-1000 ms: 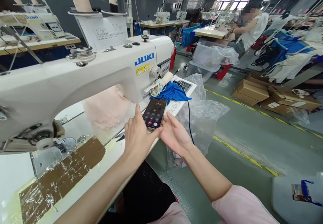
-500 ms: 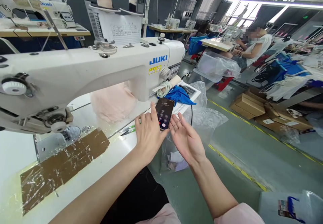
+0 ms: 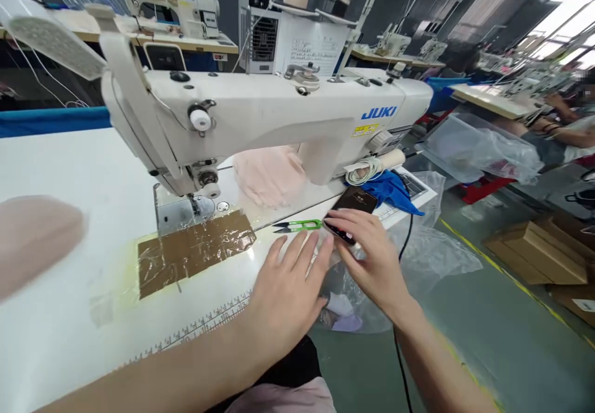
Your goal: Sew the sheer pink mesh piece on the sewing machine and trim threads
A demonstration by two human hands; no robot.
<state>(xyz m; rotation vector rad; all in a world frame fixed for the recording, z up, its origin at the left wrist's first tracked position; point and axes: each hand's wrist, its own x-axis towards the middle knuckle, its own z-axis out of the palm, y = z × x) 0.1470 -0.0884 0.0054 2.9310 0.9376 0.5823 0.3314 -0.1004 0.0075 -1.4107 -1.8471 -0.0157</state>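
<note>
A black smartphone point(image 3: 357, 199) lies near the right end of the sewing table, its lower end partly covered. My right hand point(image 3: 374, 255) is closed on that lower end, fingers bent over the top and thumb at the near edge. My left hand point(image 3: 288, 283) is open, palm down, fingers spread just left of the phone. Beyond its fingertips rest green-handled thread snips point(image 3: 300, 225). The white sewing machine point(image 3: 279, 112) stands behind, with folded pale pink fabric point(image 3: 269, 176) under its arm.
A blue cloth point(image 3: 393, 191) and a coil of pale cord point(image 3: 365, 171) lie beside the phone. Brown taped board point(image 3: 195, 255) covers the table before the needle. Clear plastic bags point(image 3: 427, 255) hang off the right edge. At left is a blurred pinkish shape point(image 3: 37, 239).
The view has swung left. My right hand has turned from palm up beside the phone to fingers over its lower end. My left hand has come off the phone towards the left.
</note>
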